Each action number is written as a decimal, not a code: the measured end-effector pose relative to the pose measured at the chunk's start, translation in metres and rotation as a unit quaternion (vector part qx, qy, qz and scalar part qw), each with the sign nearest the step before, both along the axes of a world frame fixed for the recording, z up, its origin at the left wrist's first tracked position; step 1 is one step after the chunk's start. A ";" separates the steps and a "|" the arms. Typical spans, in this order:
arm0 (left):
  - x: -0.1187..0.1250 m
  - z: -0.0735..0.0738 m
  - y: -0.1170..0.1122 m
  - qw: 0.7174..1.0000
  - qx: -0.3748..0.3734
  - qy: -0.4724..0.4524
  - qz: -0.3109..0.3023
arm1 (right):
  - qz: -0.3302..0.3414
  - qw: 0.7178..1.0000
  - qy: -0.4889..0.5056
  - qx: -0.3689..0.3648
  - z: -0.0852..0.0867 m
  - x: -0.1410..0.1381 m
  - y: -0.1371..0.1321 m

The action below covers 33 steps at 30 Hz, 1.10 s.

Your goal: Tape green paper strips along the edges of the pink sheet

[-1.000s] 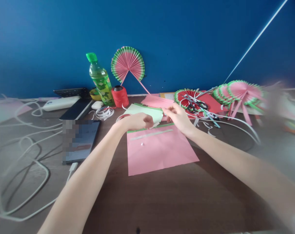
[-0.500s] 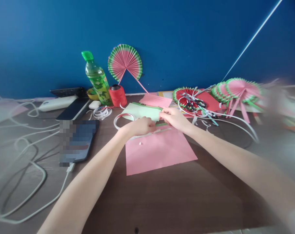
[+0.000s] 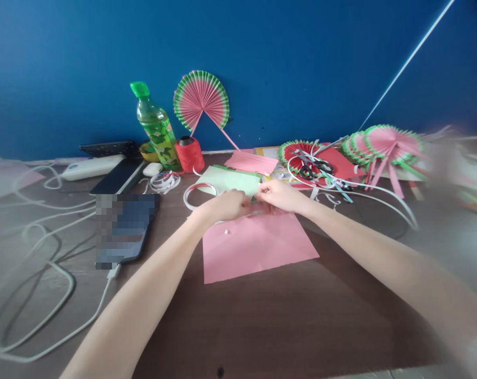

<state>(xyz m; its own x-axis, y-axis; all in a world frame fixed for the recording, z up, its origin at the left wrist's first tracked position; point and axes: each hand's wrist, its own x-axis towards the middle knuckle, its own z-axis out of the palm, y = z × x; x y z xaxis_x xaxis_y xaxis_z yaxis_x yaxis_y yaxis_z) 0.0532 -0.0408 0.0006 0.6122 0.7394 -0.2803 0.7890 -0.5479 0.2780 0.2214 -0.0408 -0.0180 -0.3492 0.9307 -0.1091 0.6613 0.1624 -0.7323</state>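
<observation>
A pink paper sheet point(image 3: 257, 245) lies flat on the brown table point(image 3: 262, 326). My left hand point(image 3: 228, 204) and my right hand point(image 3: 282, 196) meet at the sheet's far edge, fingers curled and pressed together over it. What they pinch there is hidden by the fingers. Just beyond the hands lies a pale green sheet point(image 3: 230, 180) with a pleated pink sheet point(image 3: 252, 162) behind it.
A phone point(image 3: 123, 226) on a white cable lies left, near a green bottle point(image 3: 154, 126), red thread spool point(image 3: 190, 153) and tape roll point(image 3: 199, 192). A watermelon paper fan point(image 3: 202, 100) leans on the blue wall. More fans point(image 3: 380, 145), scissors point(image 3: 315, 168) and paper strips lie right.
My hands have drawn together at the pink sheet's far edge. The green strip and white strip that showed along that edge are now covered by them.
</observation>
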 end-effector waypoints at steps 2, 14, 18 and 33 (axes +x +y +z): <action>0.000 0.002 0.000 1.000 -0.004 0.003 -0.002 | 0.000 1.000 -0.013 0.002 -0.001 0.000 0.001; 0.002 -0.001 -0.002 1.000 0.020 0.007 0.006 | 0.004 1.000 -0.017 -0.001 -0.004 0.001 0.003; 0.003 -0.004 -0.002 0.999 0.040 0.004 0.002 | 0.023 0.999 -0.002 -0.024 -0.005 0.004 0.006; 0.004 -0.002 -0.005 0.998 0.051 0.022 0.028 | 0.059 0.997 -0.040 -0.015 -0.007 0.007 0.007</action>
